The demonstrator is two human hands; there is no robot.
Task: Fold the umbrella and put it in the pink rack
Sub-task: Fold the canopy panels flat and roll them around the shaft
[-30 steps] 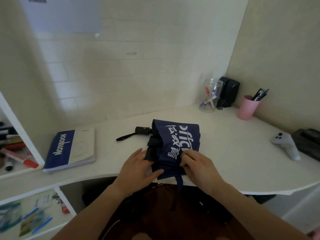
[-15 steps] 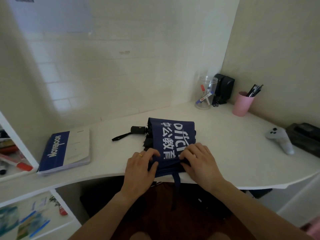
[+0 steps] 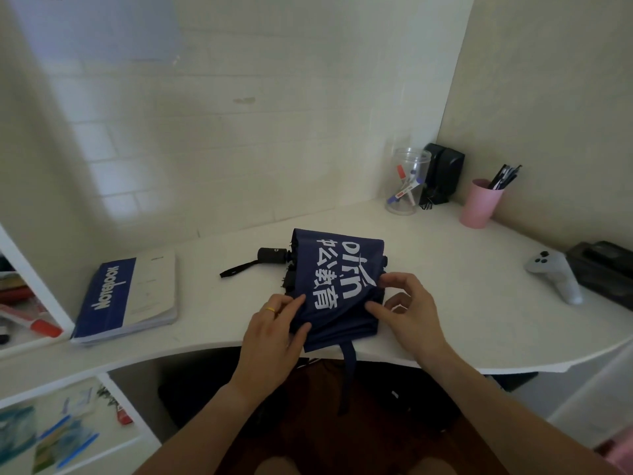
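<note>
A collapsed navy umbrella [image 3: 337, 269] with white lettering lies flat on the white desk [image 3: 462, 303], near the front edge. Its black handle [image 3: 272, 255] with a wrist strap points left. A navy closing strap hangs down over the desk edge. My left hand [image 3: 274, 332] pinches the canopy fabric at its near left corner. My right hand [image 3: 409, 305] pinches a fold on the right side of the canopy. At the bottom right corner a pink patch [image 3: 621, 455] shows, too little to identify.
A blue and white notebook [image 3: 128, 298] lies to the left. At the back right stand a clear jar of markers [image 3: 406, 181], a black device [image 3: 443, 171] and a pink cup of pens [image 3: 481, 202]. A white controller [image 3: 555, 274] and black case [image 3: 606, 269] sit far right. Shelves are at left.
My right hand has lifted from pressing flat on the canopy and now pinches a fold on its right side. My left hand has shifted slightly along the near left corner.
</note>
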